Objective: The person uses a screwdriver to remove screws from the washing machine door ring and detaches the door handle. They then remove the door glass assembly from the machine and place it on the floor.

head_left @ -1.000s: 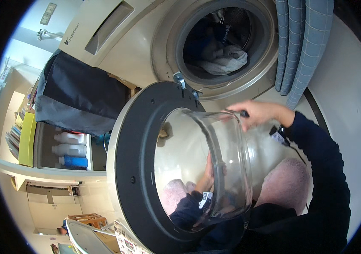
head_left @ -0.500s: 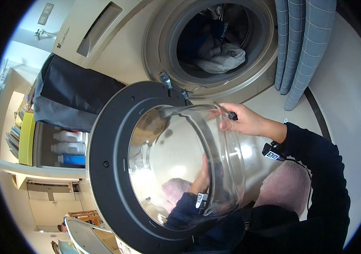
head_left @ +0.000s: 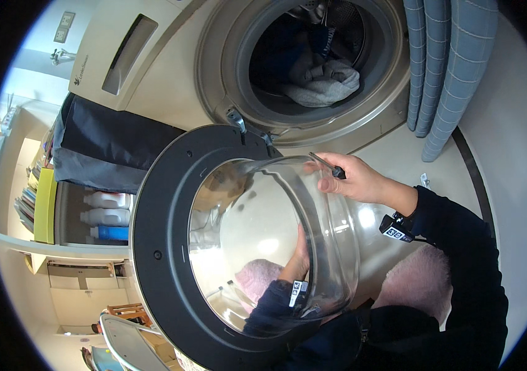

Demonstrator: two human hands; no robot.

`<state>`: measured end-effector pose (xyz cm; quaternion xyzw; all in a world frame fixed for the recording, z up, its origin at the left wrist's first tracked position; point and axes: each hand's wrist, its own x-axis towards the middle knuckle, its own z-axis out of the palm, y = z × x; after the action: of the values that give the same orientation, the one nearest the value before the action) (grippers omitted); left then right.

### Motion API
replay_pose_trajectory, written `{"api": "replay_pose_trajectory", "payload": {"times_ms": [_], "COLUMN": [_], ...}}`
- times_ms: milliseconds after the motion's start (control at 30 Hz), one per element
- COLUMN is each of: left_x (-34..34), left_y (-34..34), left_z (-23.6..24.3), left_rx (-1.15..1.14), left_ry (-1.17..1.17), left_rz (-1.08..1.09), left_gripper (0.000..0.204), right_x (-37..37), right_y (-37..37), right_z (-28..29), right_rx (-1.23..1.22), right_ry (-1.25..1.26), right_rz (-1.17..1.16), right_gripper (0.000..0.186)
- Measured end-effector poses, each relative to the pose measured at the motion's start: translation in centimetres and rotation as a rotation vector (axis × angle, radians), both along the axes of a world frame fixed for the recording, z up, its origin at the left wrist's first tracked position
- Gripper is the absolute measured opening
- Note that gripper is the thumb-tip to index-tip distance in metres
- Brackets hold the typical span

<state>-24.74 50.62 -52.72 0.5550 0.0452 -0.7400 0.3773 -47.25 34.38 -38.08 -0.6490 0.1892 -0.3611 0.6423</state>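
The round washing machine door (head_left: 163,247) hangs wide open, its black inner ring facing left and its clear glass bowl (head_left: 338,247) bulging to the right. At the bowl's upper right edge, my right hand (head_left: 362,179) is closed around a thin metal rod with a black end (head_left: 338,172); the rod's other end lies against the glass rim. Through the glass I see my left hand (head_left: 299,255), fingers stretched upward along the bowl's far side. Distortion by the glass hides whether that palm presses on it.
Behind the door is the washing machine drum (head_left: 350,31) with a grey cloth (head_left: 325,86) and dark clothes inside. Blue checked curtains (head_left: 455,74) hang at right. A black cloth cover (head_left: 115,139) and detergent bottles (head_left: 107,216) are at left. Pink fluffy slippers (head_left: 418,281) are below.
The whole view has shifted slightly. My right hand stays at the glass rim with the rod, and my left hand remains behind the bowl.
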Motion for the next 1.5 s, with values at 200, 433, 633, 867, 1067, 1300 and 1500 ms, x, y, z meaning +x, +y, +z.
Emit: {"api": "replay_pose_trajectory", "payload": {"times_ms": [200,433,633,867,1067,1300,1500], "left_x": [1.1,-1.2,-1.5,-1.3,-0.9,-1.2,-1.2], "left_y": [0.6,-0.5,-1.4,-1.0,-1.5,-1.9,-2.6], "left_z": [-1.3,2.4,4.0,2.3,2.4,1.3,2.7], "left_rx": [0.041,-0.024,0.064,0.102,0.076,0.086,0.0], "left_ry": [-0.009,-0.093,-0.026,-0.075,-0.1,-0.063,-0.111], "left_rz": [-0.033,-0.106,0.011,0.074,0.037,0.093,0.019], "left_gripper": [0.093,0.095,0.078,0.081,0.082,0.08,0.074], "right_x": [0.1,0.3,0.3,0.1,-0.2,0.0,0.1], "right_y": [-0.1,-0.1,-0.3,-0.2,-0.2,-0.4,1.2], "right_z": [-0.4,-0.1,0.2,0.4,1.1,0.6,0.1], "right_rx": [-0.025,-0.015,0.086,0.077,0.074,0.024,-0.158], "right_ry": [0.021,-0.05,-0.082,-0.04,-0.029,0.042,0.17], "right_rz": [-0.007,-0.056,0.031,0.043,0.03,0.029,-0.119], "right_gripper": [0.071,0.072,0.071,0.078,0.073,0.076,0.076]}}
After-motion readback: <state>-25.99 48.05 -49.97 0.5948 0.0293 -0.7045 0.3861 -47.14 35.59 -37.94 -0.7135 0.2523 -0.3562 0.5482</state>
